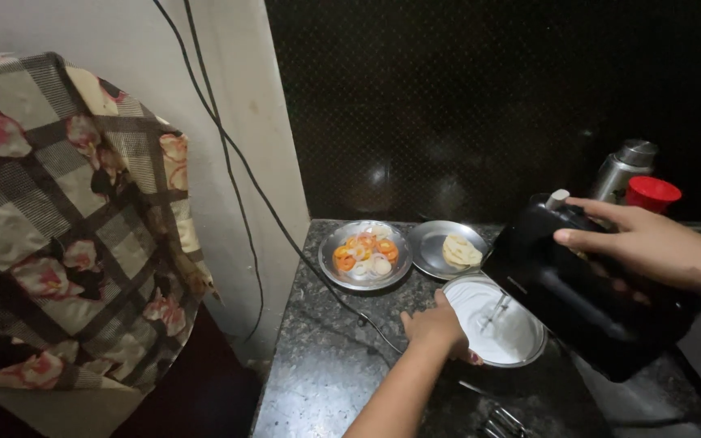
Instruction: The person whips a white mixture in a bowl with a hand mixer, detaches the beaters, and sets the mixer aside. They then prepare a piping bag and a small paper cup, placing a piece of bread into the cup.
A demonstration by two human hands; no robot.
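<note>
My right hand (651, 243) grips a black electric hand mixer (578, 300) from above, thumb near its pale button. The mixer's metal beaters (495, 311) dip into white batter in a steel bowl (533, 354) on the dark granite counter. My left hand (436, 327) holds the bowl's near left rim. Behind the bowl, a steel plate (430, 243) carries pale round slices. A second steel plate (328, 243) to its left holds orange and white sliced pieces.
The mixer's black cord (277, 219) runs up the cream wall at left. A checked floral cloth (66, 219) covers something at far left. A steel flask (622, 169) and a red lid (651, 193) stand at back right. Loose beaters (503, 422) lie near the counter's front.
</note>
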